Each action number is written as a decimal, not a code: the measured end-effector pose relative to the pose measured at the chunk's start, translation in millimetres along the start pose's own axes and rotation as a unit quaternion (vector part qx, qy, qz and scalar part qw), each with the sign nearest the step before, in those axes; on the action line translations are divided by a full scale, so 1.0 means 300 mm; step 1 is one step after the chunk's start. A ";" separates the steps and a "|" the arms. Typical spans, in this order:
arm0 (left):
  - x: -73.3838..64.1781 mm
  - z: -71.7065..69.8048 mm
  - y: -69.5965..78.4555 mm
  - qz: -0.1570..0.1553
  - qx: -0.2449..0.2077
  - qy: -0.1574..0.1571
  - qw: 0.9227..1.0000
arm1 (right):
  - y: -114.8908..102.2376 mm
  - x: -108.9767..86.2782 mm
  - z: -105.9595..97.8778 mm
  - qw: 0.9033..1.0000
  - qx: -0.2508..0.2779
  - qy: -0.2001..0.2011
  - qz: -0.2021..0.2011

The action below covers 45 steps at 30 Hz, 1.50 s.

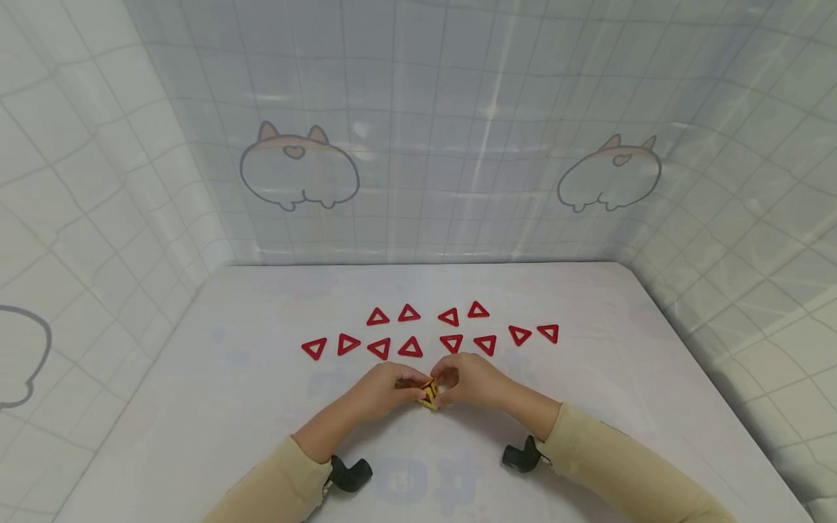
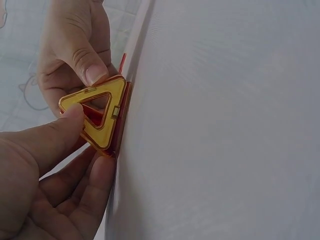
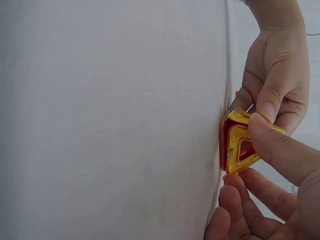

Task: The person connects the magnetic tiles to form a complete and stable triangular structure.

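Note:
Both hands meet at a small three-sided shape of triangular magnetic tiles, held just above the table near its middle. Its yellow tiles (image 3: 233,150) lean together at an edge in the right wrist view, with a red tile (image 3: 223,142) along the side toward the table. My left hand (image 1: 384,392) pinches the shape from the left, thumb on a yellow tile (image 2: 116,95) in the left wrist view. From the right, my right hand (image 1: 476,381) pinches it too, thumb on its yellow face. Fingers hide part of the far side.
Several red triangular tiles (image 1: 410,347) lie in two loose rows on the white table (image 1: 261,407) beyond the hands. Tile-patterned walls (image 1: 431,167) rise behind and at both sides. Dark devices (image 1: 351,474) hang at the wrists.

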<state>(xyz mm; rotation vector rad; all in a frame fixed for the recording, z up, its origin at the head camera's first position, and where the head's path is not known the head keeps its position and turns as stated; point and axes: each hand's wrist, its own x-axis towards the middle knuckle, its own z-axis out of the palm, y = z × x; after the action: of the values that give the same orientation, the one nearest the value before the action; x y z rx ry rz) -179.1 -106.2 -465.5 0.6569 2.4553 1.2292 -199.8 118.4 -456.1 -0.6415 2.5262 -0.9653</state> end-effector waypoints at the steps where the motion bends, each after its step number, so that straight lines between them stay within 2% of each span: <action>1: 0.000 -0.001 0.000 0.000 0.000 0.000 1.000 | -0.001 0.001 0.000 1.000 0.002 0.000 0.001; 12: 0.007 -0.007 0.015 -0.002 -0.010 -0.012 1.000 | 0.005 -0.009 -0.027 1.000 0.009 -0.016 -0.004; 21: 0.027 0.009 0.021 0.002 -0.010 -0.020 1.000 | 0.028 -0.047 -0.111 1.000 0.011 -0.024 -0.017; 27: 0.022 0.000 0.014 -0.009 0.003 -0.007 1.000 | 0.057 -0.069 -0.183 1.000 0.015 -0.002 -0.019; 32: 0.013 -0.031 0.001 -0.029 0.013 0.025 0.999 | 0.089 -0.078 -0.232 0.999 0.023 0.028 -0.004; 36: 0.004 -0.079 -0.003 -0.057 0.013 0.070 0.996 | 0.124 -0.067 -0.261 0.998 0.032 0.062 0.003; 41: 0.004 -0.163 -0.018 -0.088 0.017 0.127 0.988 | 0.164 -0.029 -0.286 0.993 0.055 0.103 0.032; 45: 0.012 -0.237 -0.043 -0.091 0.013 0.156 0.983 | 0.196 0.014 -0.301 0.989 0.064 0.122 0.053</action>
<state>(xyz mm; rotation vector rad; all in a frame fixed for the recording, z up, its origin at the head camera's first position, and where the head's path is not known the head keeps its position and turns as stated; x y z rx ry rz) -218.8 -158.3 -435.0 0.2509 2.7144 1.3114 -263.2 203.0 -434.2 -0.3671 2.6481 -1.2204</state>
